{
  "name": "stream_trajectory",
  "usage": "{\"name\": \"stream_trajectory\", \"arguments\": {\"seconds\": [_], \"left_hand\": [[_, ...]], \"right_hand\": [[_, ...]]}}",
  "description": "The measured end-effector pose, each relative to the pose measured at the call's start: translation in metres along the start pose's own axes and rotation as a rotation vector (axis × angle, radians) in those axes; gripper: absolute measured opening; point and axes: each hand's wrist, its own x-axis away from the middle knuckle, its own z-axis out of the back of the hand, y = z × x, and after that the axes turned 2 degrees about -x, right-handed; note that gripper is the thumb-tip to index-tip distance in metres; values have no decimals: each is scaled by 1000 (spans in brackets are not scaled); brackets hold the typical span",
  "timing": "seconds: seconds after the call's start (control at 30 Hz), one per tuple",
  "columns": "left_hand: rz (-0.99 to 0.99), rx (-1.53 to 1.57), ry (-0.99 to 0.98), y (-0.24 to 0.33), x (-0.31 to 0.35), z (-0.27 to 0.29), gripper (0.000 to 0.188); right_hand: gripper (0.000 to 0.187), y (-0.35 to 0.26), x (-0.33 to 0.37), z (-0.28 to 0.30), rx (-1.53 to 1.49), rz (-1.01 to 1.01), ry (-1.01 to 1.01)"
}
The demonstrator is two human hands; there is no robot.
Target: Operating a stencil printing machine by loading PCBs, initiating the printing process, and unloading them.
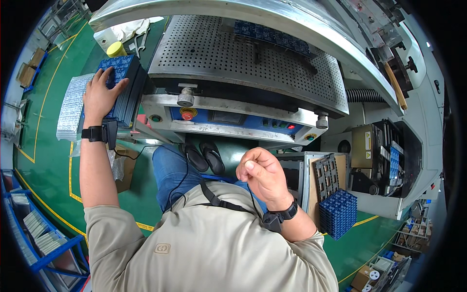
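Observation:
My left hand [101,97] rests with spread fingers on top of a tall stack of blue circuit boards [127,92] at the left of the machine. My right hand [262,174] hovers in front of my body, its fingers curled in and the thumb bent against them; whether anything small sits inside cannot be made out. Across the machine, a blue circuit board panel [272,37] lies at the back of the perforated metal table [209,56], partly hidden under the raised metal frame [233,10].
Bubble wrap [73,109] and a yellow-lidded jar [116,49] flank the left stack. A red emergency button [187,114] sits on the machine's front panel. At right are another stack of blue boards [337,214], a grey slotted tray [327,176] and a board feeder [384,155].

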Motion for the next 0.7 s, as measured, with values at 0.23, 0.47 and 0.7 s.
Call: {"name": "stream_trajectory", "arguments": {"seconds": [0.23, 0.47, 0.7], "left_hand": [[-7, 23, 19, 4, -1, -2, 67], [-17, 27, 37, -2, 1, 0, 65], [4, 14, 23, 5, 4, 10, 64]], "right_hand": [[8, -4, -4, -8, 43, 102, 120], [18, -26, 5, 27, 205, 119, -2], [18, -111, -2, 4, 1277, 329, 237]]}}
